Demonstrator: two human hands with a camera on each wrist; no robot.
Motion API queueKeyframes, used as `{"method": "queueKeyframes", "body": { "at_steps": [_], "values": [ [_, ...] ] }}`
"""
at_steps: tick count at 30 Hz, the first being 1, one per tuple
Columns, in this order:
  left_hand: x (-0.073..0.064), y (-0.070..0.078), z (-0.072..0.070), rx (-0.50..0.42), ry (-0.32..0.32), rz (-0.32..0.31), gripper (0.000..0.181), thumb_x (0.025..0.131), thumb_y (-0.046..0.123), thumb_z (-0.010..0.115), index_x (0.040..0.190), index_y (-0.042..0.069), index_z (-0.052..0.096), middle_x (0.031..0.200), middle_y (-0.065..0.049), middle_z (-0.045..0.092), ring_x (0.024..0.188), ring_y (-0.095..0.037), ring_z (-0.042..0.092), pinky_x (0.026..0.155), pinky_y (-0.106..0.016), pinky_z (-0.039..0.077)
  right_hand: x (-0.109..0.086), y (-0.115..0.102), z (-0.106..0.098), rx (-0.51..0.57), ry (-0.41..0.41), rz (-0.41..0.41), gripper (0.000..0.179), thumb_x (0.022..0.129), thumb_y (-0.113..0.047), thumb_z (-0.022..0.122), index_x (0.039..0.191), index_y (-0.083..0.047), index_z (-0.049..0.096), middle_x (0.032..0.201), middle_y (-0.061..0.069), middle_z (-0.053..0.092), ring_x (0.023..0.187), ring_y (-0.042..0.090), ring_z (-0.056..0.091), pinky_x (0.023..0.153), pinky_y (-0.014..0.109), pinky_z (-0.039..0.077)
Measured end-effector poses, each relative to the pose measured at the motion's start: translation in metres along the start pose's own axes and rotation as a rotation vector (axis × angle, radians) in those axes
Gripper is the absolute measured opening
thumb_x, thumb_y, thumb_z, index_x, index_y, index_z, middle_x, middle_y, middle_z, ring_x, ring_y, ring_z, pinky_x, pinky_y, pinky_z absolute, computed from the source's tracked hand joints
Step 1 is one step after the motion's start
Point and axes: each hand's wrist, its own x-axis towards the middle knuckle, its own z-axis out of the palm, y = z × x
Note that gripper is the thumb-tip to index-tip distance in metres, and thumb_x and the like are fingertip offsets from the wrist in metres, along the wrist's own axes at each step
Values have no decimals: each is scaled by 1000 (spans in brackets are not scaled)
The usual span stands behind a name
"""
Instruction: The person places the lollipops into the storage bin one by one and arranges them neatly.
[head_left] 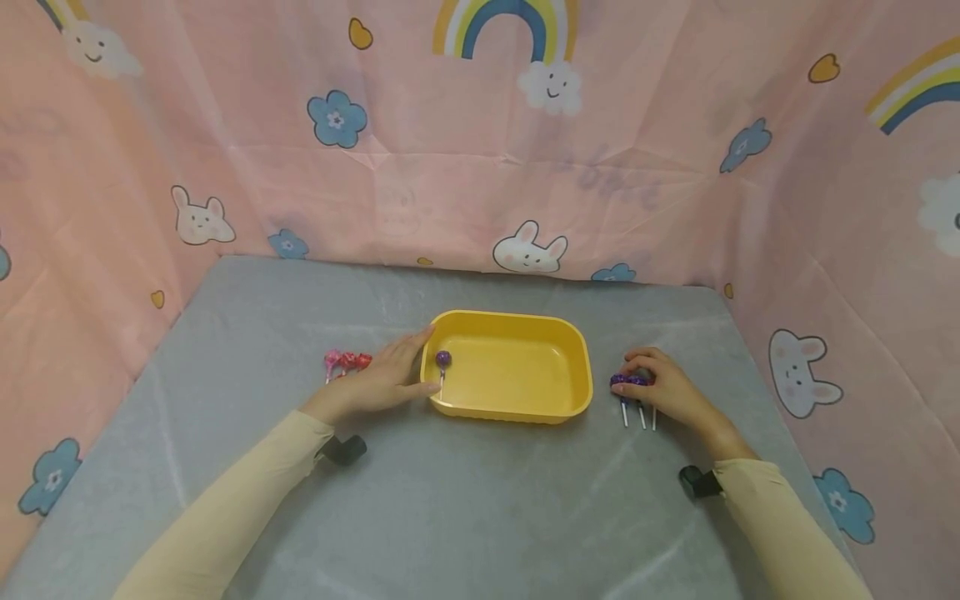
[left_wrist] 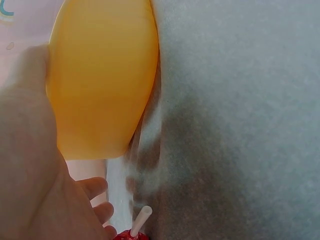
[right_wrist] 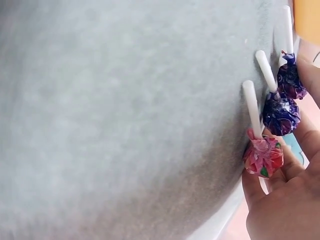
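My left hand (head_left: 382,375) rests against the left end of a yellow plastic tub (head_left: 510,415), its fingers fairly straight and its thumb at the rim. One purple-wrapped lollipop (head_left: 443,359) lies inside the tub at that end. Beside the left hand are pink and red lollipops (head_left: 348,361), partly covered by it. To the tub's right, my right hand (head_left: 667,387) pinches a purple lollipop (right_wrist: 291,77) between thumb and fingers. A second purple lollipop (right_wrist: 281,114) and a pink-red lollipop (right_wrist: 263,156) sit against the same hand, sticks pointing toward me.
A grey cloth-covered table (head_left: 487,508) carries everything. Pink printed fabric (head_left: 442,192) hangs around its back and sides. Dark wrist-camera mounts (head_left: 345,451) are strapped at both wrists.
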Motion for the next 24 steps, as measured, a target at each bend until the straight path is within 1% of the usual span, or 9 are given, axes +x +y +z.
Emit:
{"method": "queueKeyframes", "body": {
  "at_steps": [7, 10, 13, 15, 18, 20, 22, 23, 24],
  "values": [
    [0, -1, 0, -3, 11, 7, 98, 93, 62, 54, 160, 25, -7, 169, -6, 6, 156, -34, 7, 126, -57, 10, 3, -1, -1, -10, -4, 11, 42, 88, -37, 74, 109, -1, 67, 137, 22, 50, 126, 42, 46, 110, 64, 36],
    [0, -2, 1, -6, 16, 12, 97, 93, 61, 54, 160, 24, -6, 169, -8, 7, 156, -35, 7, 126, -57, 10, 3, -2, -1, -17, -1, 17, 43, 89, -37, 74, 110, -1, 67, 137, 22, 51, 125, 42, 47, 109, 62, 37],
    [0, -3, 2, -12, 22, 25, 97, 94, 60, 54, 160, 21, -5, 169, -11, 8, 155, -38, 8, 125, -59, 10, 3, -3, -1, -23, 6, 25, 43, 89, -38, 73, 110, -1, 67, 137, 22, 52, 124, 40, 48, 106, 59, 40],
    [0, -3, 2, -14, 23, 28, 97, 94, 60, 54, 160, 20, -4, 169, -12, 9, 155, -38, 8, 125, -60, 10, 2, -4, -2, -22, 6, 36, 42, 89, -39, 73, 110, -2, 67, 137, 22, 52, 122, 39, 49, 97, 54, 48],
    [0, -3, 3, -13, 19, 23, 98, 93, 63, 53, 160, 21, -5, 169, -11, 8, 156, -37, 7, 126, -59, 10, 1, -7, -2, -21, 7, 52, 44, 89, -40, 73, 111, -3, 66, 138, 21, 52, 120, 38, 49, 83, 41, 53],
    [0, -3, 2, -13, 18, 18, 98, 93, 64, 53, 160, 23, -5, 169, -10, 8, 156, -36, 7, 126, -58, 10, 1, -9, -3, -21, 10, 60, 45, 89, -41, 72, 112, -3, 66, 138, 21, 52, 120, 37, 49, 76, 33, 53],
    [0, -3, 2, -14, 18, 14, 98, 92, 64, 53, 160, 24, -5, 169, -9, 8, 156, -36, 6, 126, -58, 10, 2, -11, -4, -28, 17, 61, 46, 89, -43, 72, 113, -3, 66, 138, 21, 52, 120, 37, 48, 78, 33, 52],
    [0, -2, 2, -15, 17, 10, 98, 92, 64, 53, 160, 24, -5, 169, -9, 8, 156, -35, 6, 126, -58, 10, 2, -13, -4, -27, 19, 62, 47, 89, -42, 72, 114, -3, 65, 138, 21, 52, 121, 37, 48, 80, 36, 54],
    [0, -2, 2, -16, 19, 11, 98, 93, 64, 53, 160, 23, -5, 169, -9, 8, 156, -36, 7, 126, -58, 10, 2, -14, -5, -29, 19, 61, 48, 89, -43, 72, 114, -3, 65, 139, 21, 51, 123, 38, 48, 85, 42, 55]
  ]
}}
